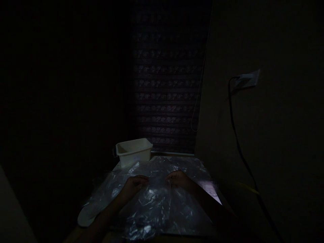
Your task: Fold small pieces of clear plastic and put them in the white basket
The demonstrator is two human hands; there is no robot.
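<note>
through my feed, the clear plastic [157, 202] lies crumpled in front of the tub [135, 157]. my left hand [135, 183] and right hand [178, 178] face each other over its middle, a gap between them. fingers curl on both; it's too dark to tell whether either pinches the plastic. i'd favour light, even tension, working by feel, since thin film probably clings and tears.

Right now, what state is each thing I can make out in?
Left hand: fingers bent at the plastic; grip too dark to confirm.
Right hand: likewise bent, grip unclear.
Clear plastic: crumpled, spread out.
White bin: upright, open-topped.
Patterned blind: lowered.
Blind cord: hanging in a loop.
Black cable: hanging from the wall fitting.
</note>
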